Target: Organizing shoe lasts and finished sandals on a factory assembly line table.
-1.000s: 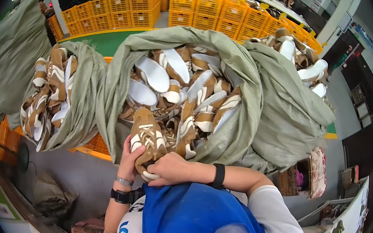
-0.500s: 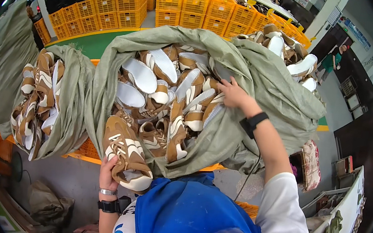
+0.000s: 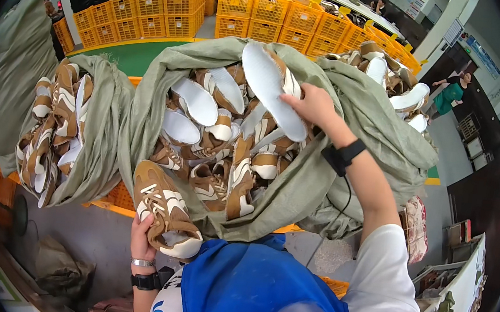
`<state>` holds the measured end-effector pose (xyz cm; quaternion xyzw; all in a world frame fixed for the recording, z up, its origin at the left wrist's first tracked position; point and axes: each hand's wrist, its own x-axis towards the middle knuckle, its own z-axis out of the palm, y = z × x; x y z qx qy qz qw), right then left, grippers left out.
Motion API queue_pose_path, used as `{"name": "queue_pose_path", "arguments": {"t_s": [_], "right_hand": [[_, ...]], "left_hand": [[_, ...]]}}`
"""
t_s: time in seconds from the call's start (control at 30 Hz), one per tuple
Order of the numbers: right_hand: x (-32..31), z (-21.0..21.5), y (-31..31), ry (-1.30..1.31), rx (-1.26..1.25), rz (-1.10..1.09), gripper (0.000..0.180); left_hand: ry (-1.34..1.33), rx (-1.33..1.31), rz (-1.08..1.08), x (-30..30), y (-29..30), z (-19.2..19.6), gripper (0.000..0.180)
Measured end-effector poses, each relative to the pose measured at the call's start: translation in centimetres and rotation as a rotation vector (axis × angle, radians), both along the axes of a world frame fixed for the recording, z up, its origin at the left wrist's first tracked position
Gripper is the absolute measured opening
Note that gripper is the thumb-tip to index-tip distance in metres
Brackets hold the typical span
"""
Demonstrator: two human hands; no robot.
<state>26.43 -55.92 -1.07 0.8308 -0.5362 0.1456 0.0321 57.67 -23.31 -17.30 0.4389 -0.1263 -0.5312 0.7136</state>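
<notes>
My left hand (image 3: 142, 239) is closed round the heel side of a brown lace-up shoe upper (image 3: 161, 204) with cream stripes, its toe pointing away from me. My right hand (image 3: 314, 106) grips a second brown shoe upper (image 3: 265, 77), lifted over the pile with its flat white underside facing up. Below both lies a heap of similar shoe uppers (image 3: 210, 179) inside a large grey-green sack (image 3: 297, 201) with a rolled-down rim. Some lie white underside up, others on their sides.
A smaller sack (image 3: 101, 133) of shoe uppers stands at left, another sack (image 3: 382, 131) at right. Stacked orange crates (image 3: 236, 6) line the back. A person in green (image 3: 451, 96) is at the far right. Orange crates (image 3: 116, 196) sit under the sacks.
My right hand has drawn a shoe upper out of the sack's far right side and raised it. My left hand keeps its shoe upper, shifted slightly left. The person in green has moved.
</notes>
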Motion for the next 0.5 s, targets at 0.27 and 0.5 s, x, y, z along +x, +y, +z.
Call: {"name": "queue_pose_path", "arguments": {"t_s": [0.27, 0.5], "right_hand": [[4.9, -13.6, 16.3, 0.350, 0.193, 0.324, 0.061], [14.4, -18.1, 17.3, -0.746, 0.749, 0.584, 0.043]], "left_hand": [[0.035, -0.001, -0.020, -0.4, -0.8, -0.2, 0.042], [0.027, -0.017, -0.015, -0.2, -2.1, -0.4, 0.043]]}}
